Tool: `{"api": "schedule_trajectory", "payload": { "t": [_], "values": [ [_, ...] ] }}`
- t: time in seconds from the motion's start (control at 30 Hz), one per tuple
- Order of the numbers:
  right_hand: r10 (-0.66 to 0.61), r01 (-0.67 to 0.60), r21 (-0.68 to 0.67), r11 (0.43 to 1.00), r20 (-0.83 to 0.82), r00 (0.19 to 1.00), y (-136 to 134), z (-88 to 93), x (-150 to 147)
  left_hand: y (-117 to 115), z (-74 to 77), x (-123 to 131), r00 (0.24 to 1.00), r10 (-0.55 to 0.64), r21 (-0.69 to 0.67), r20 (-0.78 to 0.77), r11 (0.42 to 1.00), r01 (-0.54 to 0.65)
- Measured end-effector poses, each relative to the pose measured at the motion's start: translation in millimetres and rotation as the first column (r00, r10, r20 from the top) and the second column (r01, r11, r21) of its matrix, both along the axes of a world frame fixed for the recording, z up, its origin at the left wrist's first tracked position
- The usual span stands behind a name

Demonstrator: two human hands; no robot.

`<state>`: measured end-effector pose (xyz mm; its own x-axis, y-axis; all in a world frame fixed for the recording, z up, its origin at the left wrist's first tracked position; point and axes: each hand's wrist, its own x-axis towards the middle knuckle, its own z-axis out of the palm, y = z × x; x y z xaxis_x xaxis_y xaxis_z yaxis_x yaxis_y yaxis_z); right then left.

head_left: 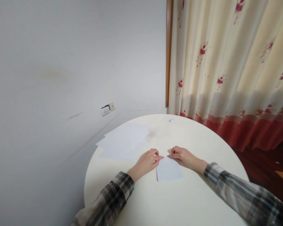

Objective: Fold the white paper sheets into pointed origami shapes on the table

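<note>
A folded sheet of white paper [169, 171] lies on the round white table in front of me, its left edge slightly raised. My left hand [152, 158] is at its far left corner, fingers curled and index finger along the far edge. From the other side, my right hand [180, 156] grips the far right corner in the same way. The two index fingertips point at each other with a small gap between them. Parts of both far corners are hidden under the fingers.
Several loose white sheets [124, 141] overlap on the left of the table [198, 201]. A crumpled bit of paper [172, 120] sits near the far edge. Beyond are a wall with a socket [105, 110] and a flowered curtain [209, 78].
</note>
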<state>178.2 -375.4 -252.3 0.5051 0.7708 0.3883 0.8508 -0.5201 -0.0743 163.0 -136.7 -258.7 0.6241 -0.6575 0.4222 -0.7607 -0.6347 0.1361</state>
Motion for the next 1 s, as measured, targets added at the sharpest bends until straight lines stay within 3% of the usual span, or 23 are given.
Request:
{"api": "schedule_trajectory", "payload": {
  "t": [0.83,1.0],
  "values": [
    [-0.074,0.074,0.025,0.997,-0.005,0.997,-28.5,-2.3,-1.3,8.3,-5.2,5.5,1.0,0.01,0.013,-0.013,1.0,-0.01],
    [-0.14,0.141,0.091,0.986,-0.013,0.99,-34.6,-6.3,0.6,9.5,-5.7,6.4,1.0,0.0,-0.003,-0.019,1.0,0.0]
  ]
}}
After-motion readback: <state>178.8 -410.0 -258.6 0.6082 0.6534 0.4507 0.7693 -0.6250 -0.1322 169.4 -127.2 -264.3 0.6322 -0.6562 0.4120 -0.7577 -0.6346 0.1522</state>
